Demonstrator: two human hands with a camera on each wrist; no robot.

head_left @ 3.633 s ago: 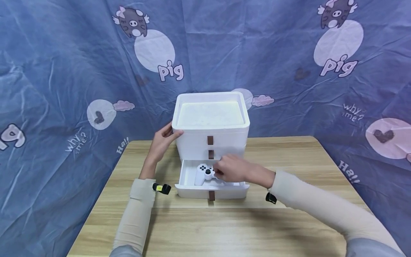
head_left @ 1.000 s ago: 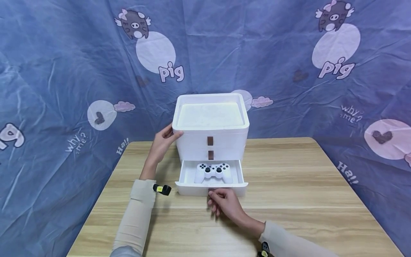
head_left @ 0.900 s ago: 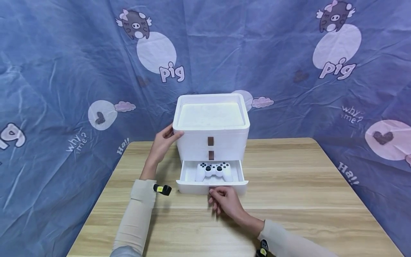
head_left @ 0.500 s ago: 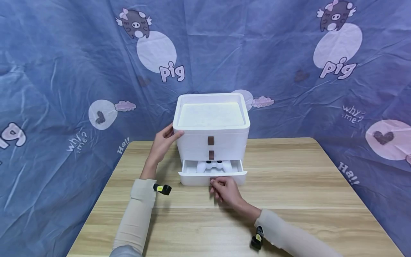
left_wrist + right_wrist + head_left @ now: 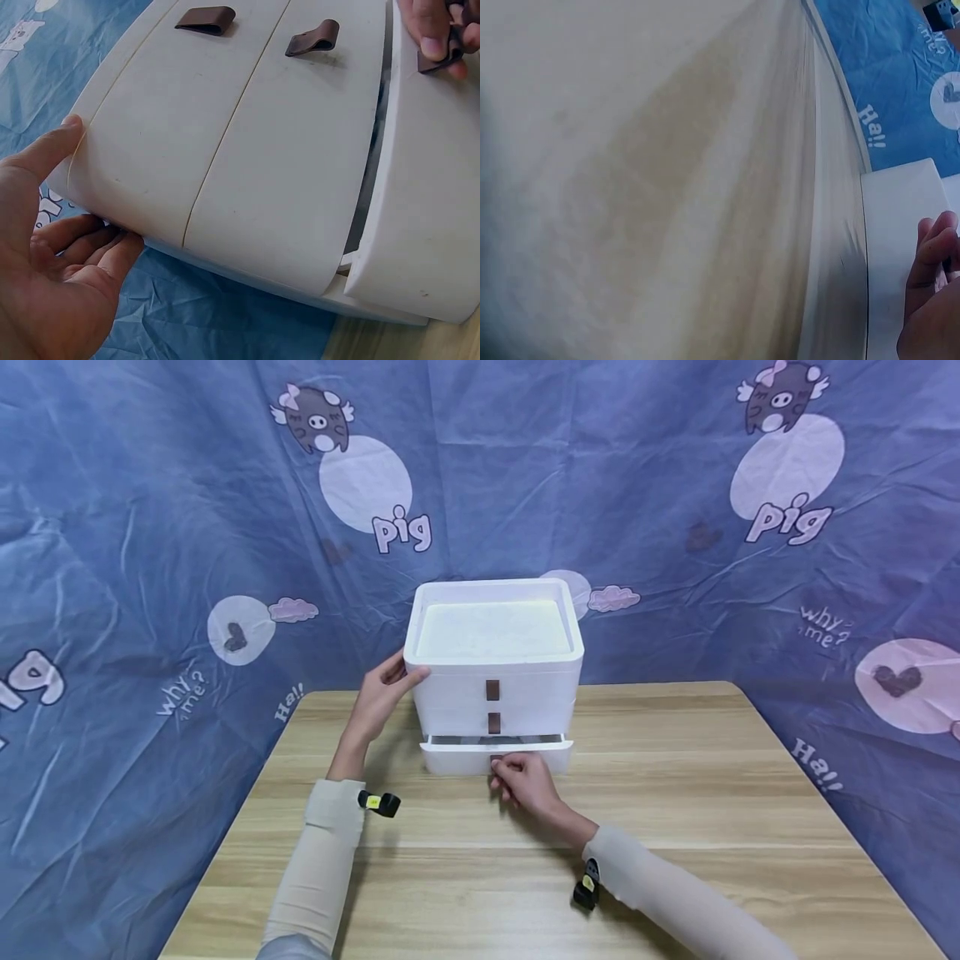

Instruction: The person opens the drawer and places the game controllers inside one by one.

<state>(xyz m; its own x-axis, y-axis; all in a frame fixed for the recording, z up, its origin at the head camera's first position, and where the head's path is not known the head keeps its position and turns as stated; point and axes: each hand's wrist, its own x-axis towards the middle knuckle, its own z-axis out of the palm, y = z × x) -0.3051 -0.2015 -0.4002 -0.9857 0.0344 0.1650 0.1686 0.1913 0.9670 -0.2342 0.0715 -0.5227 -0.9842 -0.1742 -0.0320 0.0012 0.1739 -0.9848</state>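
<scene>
A white drawer cabinet (image 5: 450,703) stands at the back of the wooden table. Its bottom drawer (image 5: 453,761) is out by a narrow gap, while the two drawers above are closed. My right hand (image 5: 531,787) pinches the brown pull tab (image 5: 431,63) of that drawer between thumb and fingers. At the cabinet's front left corner, my left hand (image 5: 377,695) grips with the thumb on the front and bent fingers against the side, as the left wrist view shows. The white game controller lies inside the bottom drawer, almost wholly hidden by its front.
On top of the cabinet is a shallow recessed tray (image 5: 493,631). Two more brown pull tabs (image 5: 492,690) stick out from the upper drawers. A blue printed cloth (image 5: 675,568) hangs behind and beside the table (image 5: 480,893).
My right hand left the controller, took the bottom drawer's tab and pushed the drawer inward until only a narrow gap shows. My left hand stayed on the cabinet corner.
</scene>
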